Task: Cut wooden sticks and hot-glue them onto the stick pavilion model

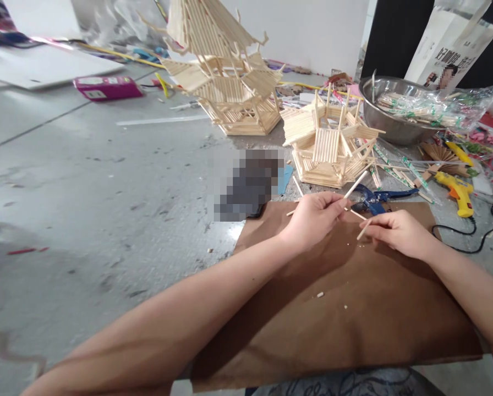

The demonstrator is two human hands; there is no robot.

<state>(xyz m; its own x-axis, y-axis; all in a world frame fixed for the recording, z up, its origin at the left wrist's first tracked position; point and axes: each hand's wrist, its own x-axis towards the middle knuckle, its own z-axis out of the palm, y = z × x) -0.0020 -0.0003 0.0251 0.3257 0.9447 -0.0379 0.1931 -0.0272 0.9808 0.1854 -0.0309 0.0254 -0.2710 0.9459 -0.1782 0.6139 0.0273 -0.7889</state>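
My left hand point(315, 217) is closed around a long wooden stick point(356, 185) that points up to the right, above a brown cardboard sheet point(337, 313). My right hand point(397, 232) pinches a short wooden stick piece point(362, 231) close beside it. Blue-handled cutters point(374, 199) lie just beyond both hands. A small stick-built pavilion point(329, 146) stands behind them, and a taller stick pagoda point(225, 71) stands further back.
A steel bowl point(395, 129) with wrapped chopsticks sits at the back right. A yellow glue gun point(459, 192) with a black cord lies right of the cutters. A pink box point(107, 87) lies far left on the grey floor. Small stick offcuts dot the cardboard.
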